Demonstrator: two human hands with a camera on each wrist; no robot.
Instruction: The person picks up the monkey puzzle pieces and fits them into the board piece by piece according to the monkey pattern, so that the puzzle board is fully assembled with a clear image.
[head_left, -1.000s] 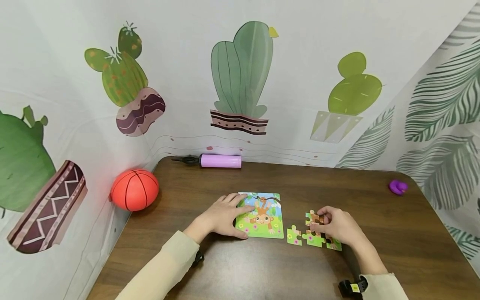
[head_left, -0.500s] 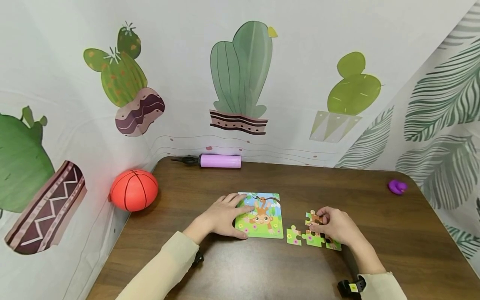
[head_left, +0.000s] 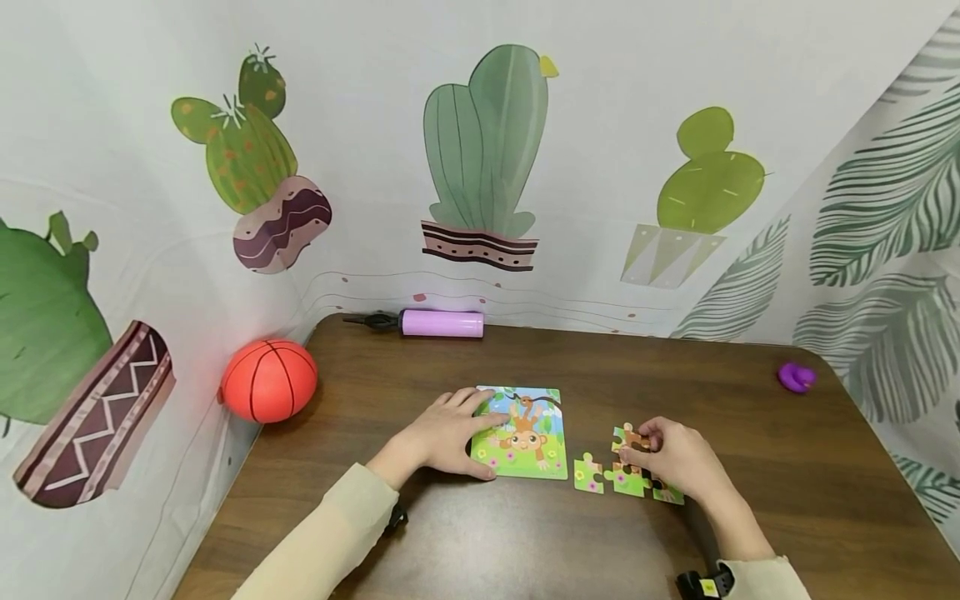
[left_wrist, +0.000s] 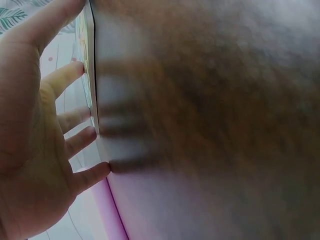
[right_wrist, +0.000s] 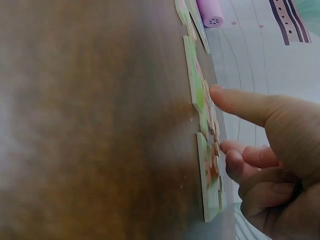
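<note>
In the head view, my left hand (head_left: 450, 433) rests with spread fingers on the left side of a square picture card (head_left: 551, 462) showing an upside-down monkey. To the card's right lie several jigsaw pieces. My right hand (head_left: 678, 454) has thumb and index finger on a brown-and-green jigsaw piece (head_left: 621, 437) at the top of a joined cluster, partly hiding it. Below it sits a green jigsaw piece (head_left: 626, 482) with a pink flower. A corner jigsaw piece (head_left: 587, 477) lies just left of the cluster. The right wrist view shows thumb (right_wrist: 217, 92) and index fingertips at the pieces' top faces, other fingers curled.
A purple hand pump (head_left: 442, 323) lies along the table's back edge. The red toy basketball (head_left: 270, 381) is at the left edge, and a purple rubber duck (head_left: 797, 377) stands at the back right. Cactus-printed cloth hangs behind the brown table (head_left: 480, 542).
Almost nothing differs. The left hand keeps its place on the card, and the right thumb and finger stay on the jigsaw piece with only a tiny shift.
</note>
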